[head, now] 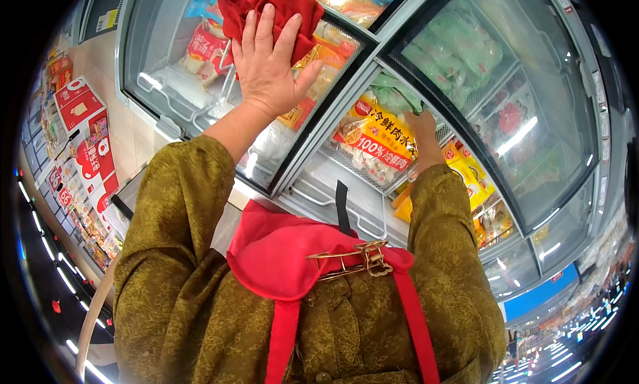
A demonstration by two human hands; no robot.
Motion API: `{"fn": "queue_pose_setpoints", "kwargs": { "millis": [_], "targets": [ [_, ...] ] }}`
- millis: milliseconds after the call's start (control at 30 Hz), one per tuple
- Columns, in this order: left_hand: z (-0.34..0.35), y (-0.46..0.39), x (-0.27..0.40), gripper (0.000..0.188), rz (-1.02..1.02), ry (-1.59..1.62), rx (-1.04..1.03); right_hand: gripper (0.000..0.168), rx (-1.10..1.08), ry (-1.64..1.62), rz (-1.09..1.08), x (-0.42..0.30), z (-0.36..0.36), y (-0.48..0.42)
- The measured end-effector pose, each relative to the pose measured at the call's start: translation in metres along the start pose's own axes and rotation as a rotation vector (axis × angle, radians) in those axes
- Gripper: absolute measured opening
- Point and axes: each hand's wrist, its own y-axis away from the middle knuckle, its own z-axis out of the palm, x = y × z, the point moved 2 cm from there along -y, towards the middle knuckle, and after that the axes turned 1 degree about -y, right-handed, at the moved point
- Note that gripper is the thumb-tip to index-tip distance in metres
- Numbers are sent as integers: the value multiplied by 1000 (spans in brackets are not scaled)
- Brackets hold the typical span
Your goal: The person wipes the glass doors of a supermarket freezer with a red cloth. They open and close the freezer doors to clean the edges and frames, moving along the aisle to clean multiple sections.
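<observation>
My left hand [267,74] lies with spread fingers over a crumpled red cloth [269,14], pressing it against the sliding glass lid [264,149] of a chest freezer. My right hand [423,137] reaches into the uncovered gap of the freezer. Its curled fingers are beside a yellow and red bag of frozen dumplings [377,139] and a green plastic bag [397,92]. Whether they grip anything is hidden. Under the glass near my left hand lies a red and white food bag [205,52].
A second glass lid [499,84] covers the freezer's right part. White wire baskets [344,212] hang inside, with yellow packages [467,172] at the right. A red apron [284,261] with a metal claw hair clip [372,259] is on my chest. Red printed display boxes [82,117] stand across the aisle.
</observation>
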Motion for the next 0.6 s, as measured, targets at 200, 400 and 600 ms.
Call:
{"fn": "queue_pose_setpoints", "kwargs": {
  "millis": [200, 400, 600],
  "targets": [
    [-5, 1, 4, 76, -20, -23, -33, 69, -72, 166, 211, -4, 2, -8],
    [0, -1, 0, 78, -3, 13, -24, 51, -4, 265, -5, 24, 30, -18],
    [-5, 0, 5, 78, -25, -23, -42, 36, 446, 150, -178, -10, 17, 27]
  ]
}}
